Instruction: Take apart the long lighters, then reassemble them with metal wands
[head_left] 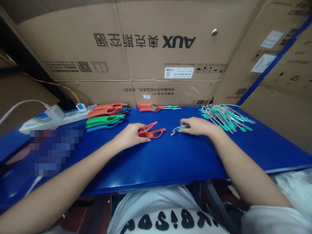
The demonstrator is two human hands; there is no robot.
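Observation:
Over the blue table [156,162], my left hand [130,136] is closed around a red-orange lighter casing [157,133], whose two halves spread apart towards the right. My right hand [195,125] pinches a lighter inner part with a teal piece and thin white wires [179,128]; most of it is hidden by the fingers. A small gap separates this part from the casing. Behind my hands lie orange lighters with metal tubes [149,107]. To the right is a pile of metal tubes with teal pieces [224,118].
Orange casings [104,112], green casings [104,121] and a blue casing [103,127] are stacked at the left. Beside them runs a white power strip [70,117] with plugs and cables. A cardboard wall [146,19] encloses the back. A pixelated patch covers the left table area.

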